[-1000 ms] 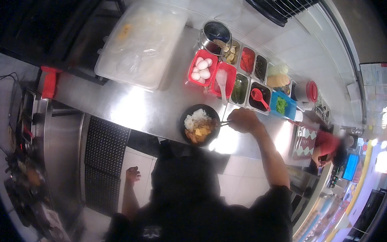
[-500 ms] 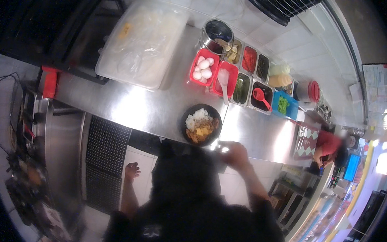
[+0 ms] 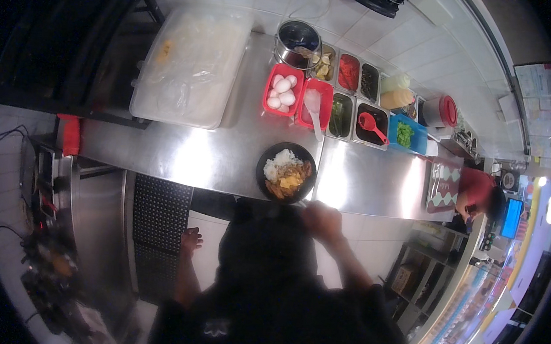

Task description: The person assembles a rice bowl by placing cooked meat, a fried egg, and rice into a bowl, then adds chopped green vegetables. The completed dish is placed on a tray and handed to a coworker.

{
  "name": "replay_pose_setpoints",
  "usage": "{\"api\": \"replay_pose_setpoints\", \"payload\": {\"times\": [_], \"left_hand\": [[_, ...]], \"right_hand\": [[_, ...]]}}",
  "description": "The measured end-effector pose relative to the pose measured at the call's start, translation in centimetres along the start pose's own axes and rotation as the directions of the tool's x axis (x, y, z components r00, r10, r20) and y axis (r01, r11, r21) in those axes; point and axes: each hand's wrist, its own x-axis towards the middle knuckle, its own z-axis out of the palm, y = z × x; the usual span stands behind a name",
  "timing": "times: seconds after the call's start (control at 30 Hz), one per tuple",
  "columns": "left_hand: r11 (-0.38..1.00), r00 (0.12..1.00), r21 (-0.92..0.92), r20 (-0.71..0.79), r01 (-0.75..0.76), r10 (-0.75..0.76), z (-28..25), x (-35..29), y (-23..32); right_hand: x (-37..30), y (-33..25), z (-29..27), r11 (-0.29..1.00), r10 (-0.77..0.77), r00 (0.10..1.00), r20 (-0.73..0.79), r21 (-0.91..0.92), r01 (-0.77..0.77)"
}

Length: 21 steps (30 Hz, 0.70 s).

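The steel counter [image 3: 226,159] is occupied at far left by a translucent plastic box [image 3: 190,72] and, along the near edge, by a black bowl [image 3: 261,171] filled with white rice and browned pieces. The right hand [image 3: 321,221] is positioned just right of the bowl, fingers curled; whether anything is gripped cannot be told. The left hand [image 3: 191,240], fingers loosely spread, is located near left, apart from the counter.

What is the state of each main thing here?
Round black bowl: uncovered, holding white rice and brown-yellow toppings
Red plastic container: open, holding white eggs
Blue plastic container: open, holding green leaves
Red plastic scoop: lying unheld
Left hand: loosely open, apparently empty
Right hand: curled, contents unclear
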Motion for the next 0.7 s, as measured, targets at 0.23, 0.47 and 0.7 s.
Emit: {"api": "replay_pose_setpoints", "payload": {"times": [0.23,0.47,0.7], "left_hand": [[0.996,0.997,0.047,0.000,0.071,-0.071,2.5,-0.8,0.6],[0.942,0.921,0.329,-0.383,0.069,0.066,7.8,-3.2,1.1],[0.995,0.991,-0.017,0.091,0.102,-0.100,1.2,0.1,-0.3]], "right_hand": [[-0.6,0.3,-0.4,0.998,0.062,0.996,-0.061,0.011,-0.061],[-0.6,4.1,0.8,0.997,0.019,0.977,-0.212,0.077,-0.003],[0.2,4.0,1.3,0.988,0.006,0.976,-0.218,0.150,0.028]]}}
